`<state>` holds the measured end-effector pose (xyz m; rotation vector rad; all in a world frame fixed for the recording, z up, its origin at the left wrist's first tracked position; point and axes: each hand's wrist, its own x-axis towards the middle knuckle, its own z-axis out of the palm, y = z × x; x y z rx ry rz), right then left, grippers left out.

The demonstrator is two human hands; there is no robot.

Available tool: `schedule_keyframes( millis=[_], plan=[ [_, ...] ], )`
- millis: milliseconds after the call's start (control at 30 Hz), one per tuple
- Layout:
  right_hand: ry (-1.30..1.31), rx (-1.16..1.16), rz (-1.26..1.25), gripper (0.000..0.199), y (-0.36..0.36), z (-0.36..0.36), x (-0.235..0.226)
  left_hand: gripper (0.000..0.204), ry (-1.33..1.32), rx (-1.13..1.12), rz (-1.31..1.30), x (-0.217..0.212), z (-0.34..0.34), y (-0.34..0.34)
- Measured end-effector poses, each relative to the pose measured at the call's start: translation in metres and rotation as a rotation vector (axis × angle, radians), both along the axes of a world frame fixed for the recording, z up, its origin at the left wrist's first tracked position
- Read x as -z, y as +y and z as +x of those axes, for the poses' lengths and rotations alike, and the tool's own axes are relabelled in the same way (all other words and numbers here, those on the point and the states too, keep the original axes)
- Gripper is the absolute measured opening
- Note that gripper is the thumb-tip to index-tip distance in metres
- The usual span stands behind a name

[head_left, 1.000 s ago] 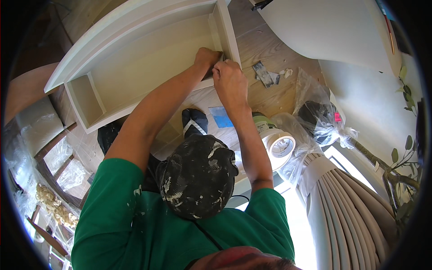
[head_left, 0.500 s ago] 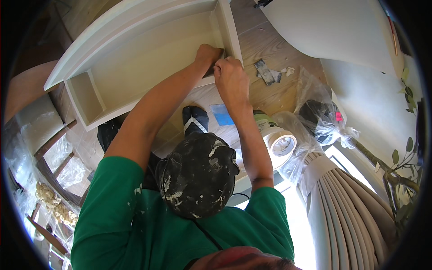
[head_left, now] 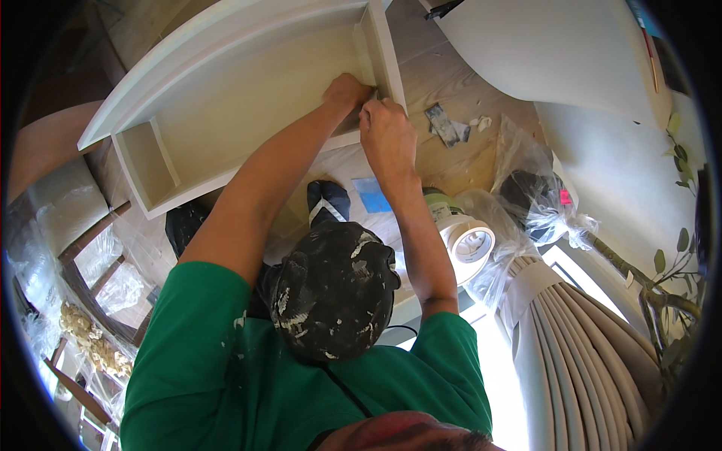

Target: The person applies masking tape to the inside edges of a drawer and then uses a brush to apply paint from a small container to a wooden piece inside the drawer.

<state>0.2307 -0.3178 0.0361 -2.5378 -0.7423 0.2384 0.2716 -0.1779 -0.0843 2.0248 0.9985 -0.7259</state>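
Note:
A white drawer-like box (head_left: 248,107) with a curved front panel spans the upper left of the view. My left hand (head_left: 348,91) reaches inside it at the near right corner, fingers curled, fingertips hidden by the hand and the corner. Right beside it, over the box's rim, my right hand (head_left: 388,134) is closed with thumb and forefinger pinched together. The two hands almost meet. What lies between their fingers, if anything, is too small or hidden to name.
Grey worn sandpaper strips (head_left: 447,125) and a blue sheet (head_left: 371,195) lie on the wood floor. A tub (head_left: 444,204) and a white tape roll (head_left: 472,244) stand right of my forearm. Plastic-wrapped items, a pleated curtain (head_left: 571,353) and a plant branch (head_left: 647,282) fill the right.
My left hand has shifted slightly toward the left, and my right hand a little nearer to me. The box appears marginally shifted in the view. Both hands remain at the same corner.

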Motion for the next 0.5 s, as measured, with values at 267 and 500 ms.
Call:
schedule_keyframes(
  millis=[267, 500],
  plan=[
    [-0.02, -0.021, 0.075, 0.014, -0.01, -0.008, -0.012, 0.053, -0.069, 0.054, -0.104, 0.018, -0.009, 0.008],
    [0.161, 0.007, 0.365, 0.014, -0.046, -0.038, -0.048, 0.011, -0.058, -0.484, -0.531, 0.027, -0.026, -0.008]
  ],
)
